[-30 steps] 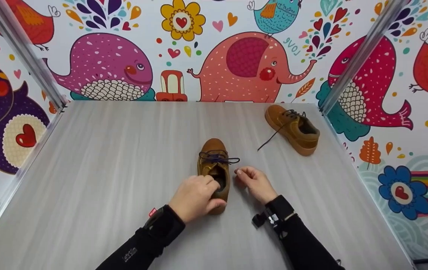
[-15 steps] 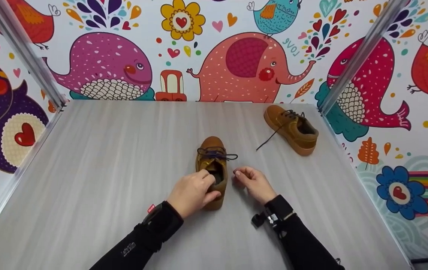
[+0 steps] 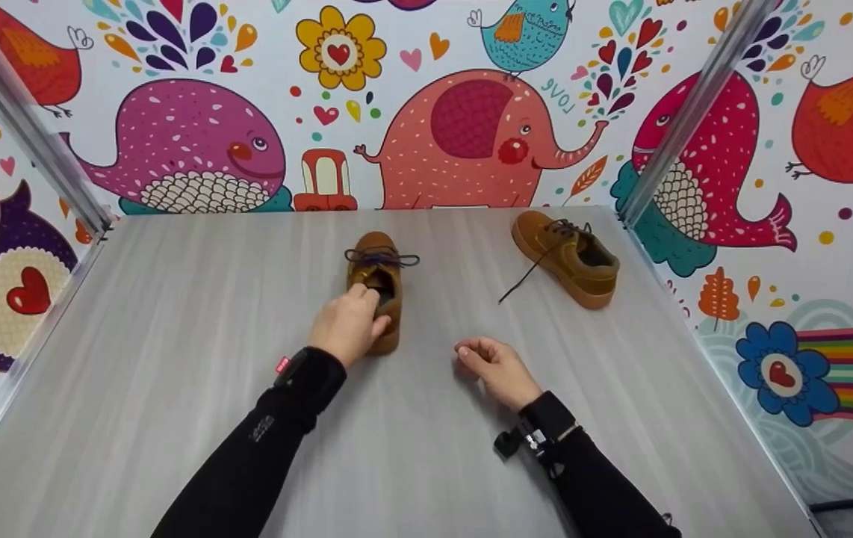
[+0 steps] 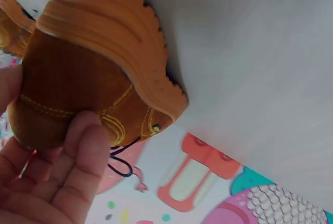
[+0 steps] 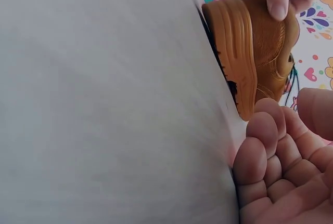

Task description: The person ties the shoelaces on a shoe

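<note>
A brown lace-up shoe (image 3: 391,323), its dark lace (image 3: 380,259) tied in a bow, stands toe-away on the grey tabletop, left of centre. My left hand (image 3: 346,323) grips the shoe's collar from the left, fingers inside the opening and thumb near the heel. The left wrist view shows the fingers and thumb on the shoe's heel part (image 4: 73,73). To the right and nearer me, my right hand (image 3: 500,371) hovers low over the tabletop. Its fingers are loosely curled with nothing between them, as the right wrist view (image 5: 283,164) also shows.
A matching brown shoe (image 3: 574,265) sits at the back right, one lace end (image 3: 520,288) trailing onto the tabletop (image 3: 195,321). Printed cartoon walls (image 3: 404,90) enclose the back and sides, with metal posts (image 3: 695,112) at the corners.
My left hand has carried the shoe forward and to the left, away from my right hand. The right hand has stayed nearly in place. The view has shifted slightly.
</note>
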Available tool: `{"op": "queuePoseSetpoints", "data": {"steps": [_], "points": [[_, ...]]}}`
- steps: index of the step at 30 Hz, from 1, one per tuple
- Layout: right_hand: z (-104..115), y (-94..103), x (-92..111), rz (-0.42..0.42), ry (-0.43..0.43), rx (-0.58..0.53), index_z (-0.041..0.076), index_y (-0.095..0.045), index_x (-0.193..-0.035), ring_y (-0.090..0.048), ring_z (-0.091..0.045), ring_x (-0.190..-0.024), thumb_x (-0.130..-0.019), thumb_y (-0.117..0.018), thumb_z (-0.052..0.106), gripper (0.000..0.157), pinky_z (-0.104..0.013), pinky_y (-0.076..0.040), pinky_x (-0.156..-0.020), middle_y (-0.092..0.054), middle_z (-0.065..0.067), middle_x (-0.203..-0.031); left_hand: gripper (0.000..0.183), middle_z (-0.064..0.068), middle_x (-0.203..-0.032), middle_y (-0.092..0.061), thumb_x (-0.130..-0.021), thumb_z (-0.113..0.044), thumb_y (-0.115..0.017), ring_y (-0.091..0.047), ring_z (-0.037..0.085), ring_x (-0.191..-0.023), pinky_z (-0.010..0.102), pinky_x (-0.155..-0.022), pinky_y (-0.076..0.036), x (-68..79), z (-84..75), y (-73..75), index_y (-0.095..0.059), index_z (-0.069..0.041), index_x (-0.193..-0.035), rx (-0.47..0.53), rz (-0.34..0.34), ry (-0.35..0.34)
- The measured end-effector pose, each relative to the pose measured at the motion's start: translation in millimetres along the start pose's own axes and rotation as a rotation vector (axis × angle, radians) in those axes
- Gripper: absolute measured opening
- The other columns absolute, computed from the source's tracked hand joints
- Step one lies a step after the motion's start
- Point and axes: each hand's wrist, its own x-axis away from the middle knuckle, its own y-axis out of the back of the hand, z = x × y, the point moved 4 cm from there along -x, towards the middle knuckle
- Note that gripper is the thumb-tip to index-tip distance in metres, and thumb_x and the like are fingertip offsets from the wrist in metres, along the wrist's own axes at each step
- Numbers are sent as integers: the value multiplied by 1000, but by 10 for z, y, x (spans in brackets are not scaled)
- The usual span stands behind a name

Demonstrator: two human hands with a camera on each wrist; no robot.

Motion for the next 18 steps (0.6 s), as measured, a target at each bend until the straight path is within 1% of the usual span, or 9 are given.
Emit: {"op": "queuePoseSetpoints", "data": {"steps": [4, 8, 13, 18], "points": [[2, 4, -3, 9, 5, -6, -4, -71, -125, -66, -14, -91, -110, -63, 25, 34, -23, -52, -77, -76, -21, -114, 33, 22, -109, -70, -100, -26, -79, -74, 40, -90, 50, -78, -63, -197, 212, -19, -70, 4, -111, -5, 57, 100], [-1, 3, 0, 9, 12, -16, -5, -71, -125, -65, -14, -90, -110, -63, 23, 33, -23, -52, -75, -75, -22, -112, 37, 25, -117, -69, -102, -26, -75, -74, 44, -100, 54, -88, -62, -376, 436, -38, -68, 7, -117, -6, 87, 180], [-6, -26, 0, 16, 8, -55, -6, -70, -126, -65, -13, -89, -109, -64, 22, 33, -23, -52, -75, -75, -22, -111, 39, 29, -123, -67, -103, -22, -74, -72, 48, -109, 57, -96, -59, -524, 690, -35, -66, 10, -123, -2, 85, 243], [-17, -5, -7, -1, -1, -63, -5, -70, -125, -65, -13, -88, -109, -64, 23, 33, -22, -51, -74, -75, -20, -110, 41, 33, -129, -64, -104, -19, -73, -69, 51, -115, 59, -102, -56, -634, 843, -12, -63, 13, -128, 15, 90, 289]]}}
